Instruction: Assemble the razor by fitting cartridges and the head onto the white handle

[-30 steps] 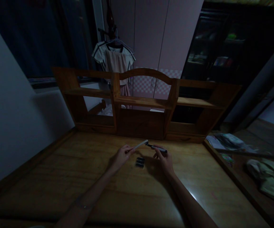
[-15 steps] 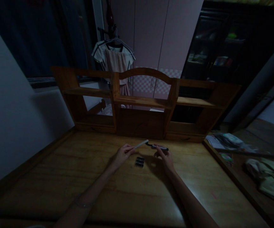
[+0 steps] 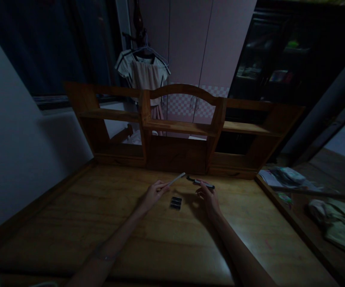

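Observation:
My left hand (image 3: 154,194) pinches one end of a slim whitish stick (image 3: 176,179), which points up and to the right. Between the fingers of my right hand (image 3: 208,195) lies a slim black-and-grey handle (image 3: 204,184); its thin, bent black end (image 3: 189,177) points left. The two tips are close together but apart, above the table. Below and between my hands, a small dark pack (image 3: 176,203) with several black bars rests on the wood. The dim light hides the exact kind of both held things.
The wooden tabletop (image 3: 160,247) spreads under my arms. Along its far edge stands a wooden shelf unit (image 3: 181,127). A wall (image 3: 7,159) borders the left side. To the right, papers and plastic (image 3: 286,177) and a pale green cloth (image 3: 340,221) lie beyond the table edge.
The tips of the stick and the black-and-grey handle have moved slightly apart. The stick's tip shifted a little left and up; the handle moved slightly right and tilted. The dark pack stays put.

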`<action>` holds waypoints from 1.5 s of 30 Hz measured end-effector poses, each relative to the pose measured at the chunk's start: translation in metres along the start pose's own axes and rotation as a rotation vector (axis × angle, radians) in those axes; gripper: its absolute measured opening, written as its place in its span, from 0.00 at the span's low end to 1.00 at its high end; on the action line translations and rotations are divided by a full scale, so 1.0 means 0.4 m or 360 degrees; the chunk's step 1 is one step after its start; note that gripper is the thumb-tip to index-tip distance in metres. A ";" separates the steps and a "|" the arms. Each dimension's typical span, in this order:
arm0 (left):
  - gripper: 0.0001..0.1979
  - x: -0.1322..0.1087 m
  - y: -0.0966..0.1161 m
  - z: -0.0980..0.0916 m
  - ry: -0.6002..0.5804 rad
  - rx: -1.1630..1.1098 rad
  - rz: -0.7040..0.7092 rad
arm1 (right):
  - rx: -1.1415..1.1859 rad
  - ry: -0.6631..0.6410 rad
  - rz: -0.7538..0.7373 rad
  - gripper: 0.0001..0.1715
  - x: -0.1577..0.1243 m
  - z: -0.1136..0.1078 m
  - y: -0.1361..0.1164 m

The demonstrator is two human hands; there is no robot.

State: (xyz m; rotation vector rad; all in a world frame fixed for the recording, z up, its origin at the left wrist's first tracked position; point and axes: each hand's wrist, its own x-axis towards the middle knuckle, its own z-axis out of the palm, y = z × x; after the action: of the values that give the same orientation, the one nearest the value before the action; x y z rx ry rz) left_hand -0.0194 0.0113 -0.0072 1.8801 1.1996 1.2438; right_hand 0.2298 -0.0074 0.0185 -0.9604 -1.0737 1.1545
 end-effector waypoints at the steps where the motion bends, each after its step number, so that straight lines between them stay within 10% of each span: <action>1: 0.18 0.001 -0.003 0.001 0.0009 -0.0019 -0.0001 | -0.0001 0.0001 -0.0007 0.23 -0.001 0.001 -0.001; 45: 0.16 -0.006 0.019 0.007 -0.0155 -0.0130 -0.0008 | 0.0202 -0.0121 0.0225 0.23 0.027 -0.023 0.038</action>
State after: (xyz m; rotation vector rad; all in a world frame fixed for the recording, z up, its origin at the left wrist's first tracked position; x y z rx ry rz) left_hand -0.0144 0.0059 -0.0032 1.8549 1.0856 1.1669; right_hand 0.2360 0.0053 0.0032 -0.9101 -0.9923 1.3680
